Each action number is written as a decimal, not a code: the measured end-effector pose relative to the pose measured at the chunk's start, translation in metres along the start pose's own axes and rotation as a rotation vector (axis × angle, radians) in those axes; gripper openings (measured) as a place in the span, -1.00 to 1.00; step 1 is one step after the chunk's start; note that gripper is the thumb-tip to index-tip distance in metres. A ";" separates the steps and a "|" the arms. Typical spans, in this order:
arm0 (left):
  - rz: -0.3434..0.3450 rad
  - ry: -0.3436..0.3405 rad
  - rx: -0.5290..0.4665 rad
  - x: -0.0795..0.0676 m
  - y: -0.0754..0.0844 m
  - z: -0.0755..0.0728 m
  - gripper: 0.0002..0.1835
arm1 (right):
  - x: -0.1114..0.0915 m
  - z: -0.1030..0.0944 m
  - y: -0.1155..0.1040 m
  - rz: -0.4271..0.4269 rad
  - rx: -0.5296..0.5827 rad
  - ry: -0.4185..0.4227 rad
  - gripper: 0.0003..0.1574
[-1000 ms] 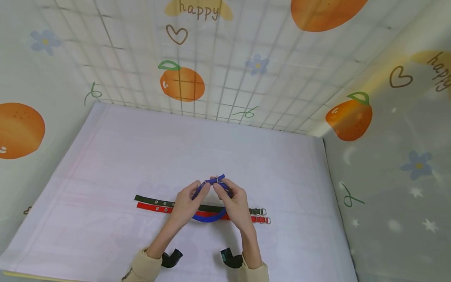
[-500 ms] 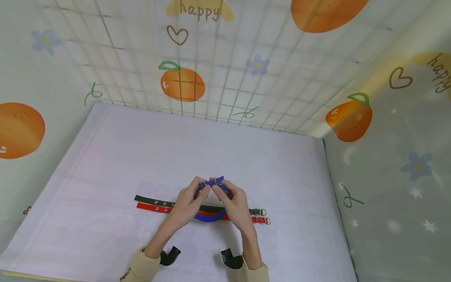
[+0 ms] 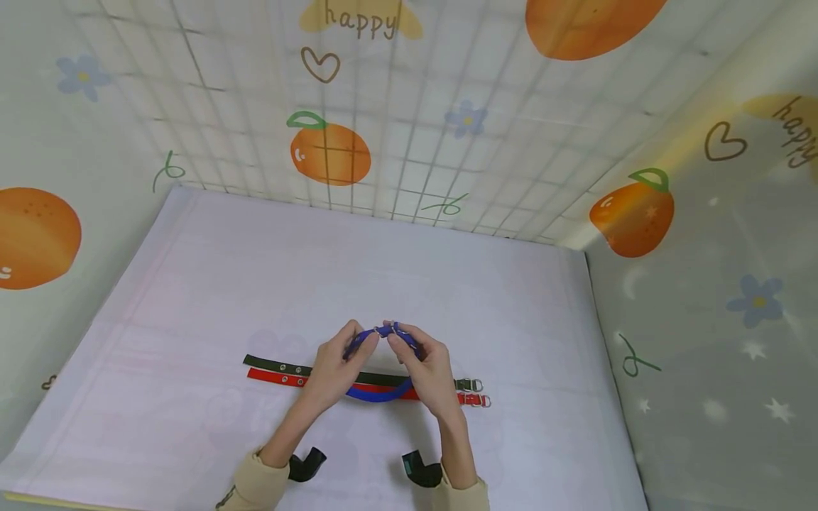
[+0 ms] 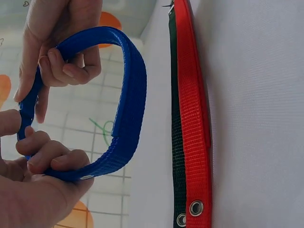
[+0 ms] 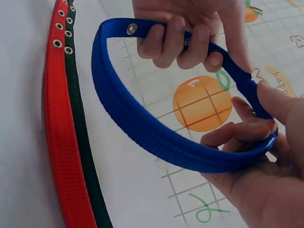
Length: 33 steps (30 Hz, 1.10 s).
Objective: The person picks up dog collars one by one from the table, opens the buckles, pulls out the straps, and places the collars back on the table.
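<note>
A blue webbing collar (image 3: 377,396) with metal eyelets is bent into a loop above the table. My left hand (image 3: 335,365) grips its eyelet side, fingers curled round the strap in the left wrist view. My right hand (image 3: 431,369) pinches the collar by its buckle end, mostly hidden by the fingers. Both thumbs meet near the top, where the strap end lies at the metal fittings. Beneath the hands, a green collar (image 3: 383,378) and a red collar (image 4: 194,104) lie side by side, their eyelets at left and buckles at right.
The collars lie on a white-covered table (image 3: 255,270). A printed curtain (image 3: 396,128) with a grid and oranges rises at the back, and another stands at right. Black camera mounts (image 3: 308,465) sit at both wrists.
The blue strap end that stuck out past the right fingertips has drawn back and now shows shorter. My left hand has shifted slightly left; the green and red collars stay put.
</note>
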<state>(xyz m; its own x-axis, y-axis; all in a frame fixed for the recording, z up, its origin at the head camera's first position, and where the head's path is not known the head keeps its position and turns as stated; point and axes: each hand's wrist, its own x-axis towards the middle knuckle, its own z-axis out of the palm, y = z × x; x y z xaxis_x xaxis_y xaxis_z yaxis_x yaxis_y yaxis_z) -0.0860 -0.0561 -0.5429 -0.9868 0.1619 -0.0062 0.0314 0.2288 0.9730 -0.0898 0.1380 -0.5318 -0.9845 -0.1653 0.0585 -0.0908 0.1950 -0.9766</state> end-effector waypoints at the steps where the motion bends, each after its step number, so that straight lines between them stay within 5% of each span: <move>1: -0.008 0.001 -0.002 0.000 0.000 0.000 -0.72 | 0.000 0.000 0.000 0.001 0.001 -0.002 -0.64; 8: -0.035 -0.018 0.004 0.000 0.002 0.000 -0.76 | 0.000 -0.002 0.000 0.006 -0.004 -0.023 -0.63; 17: 0.034 -0.106 0.053 0.002 0.005 0.001 -0.77 | -0.002 -0.004 0.001 0.038 -0.035 -0.060 -0.60; 24: 0.024 -0.041 0.061 0.001 0.005 0.004 -0.80 | -0.002 -0.003 0.002 0.045 -0.038 -0.056 -0.61; 33: -0.072 0.064 0.056 0.000 0.002 0.005 -0.55 | -0.002 -0.003 0.003 0.023 -0.023 -0.013 -0.62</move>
<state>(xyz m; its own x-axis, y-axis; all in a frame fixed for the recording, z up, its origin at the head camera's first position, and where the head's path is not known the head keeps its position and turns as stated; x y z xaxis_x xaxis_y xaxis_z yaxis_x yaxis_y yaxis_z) -0.0855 -0.0507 -0.5418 -0.9949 0.0819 -0.0594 -0.0330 0.2915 0.9560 -0.0885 0.1416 -0.5343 -0.9843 -0.1732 0.0328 -0.0714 0.2216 -0.9725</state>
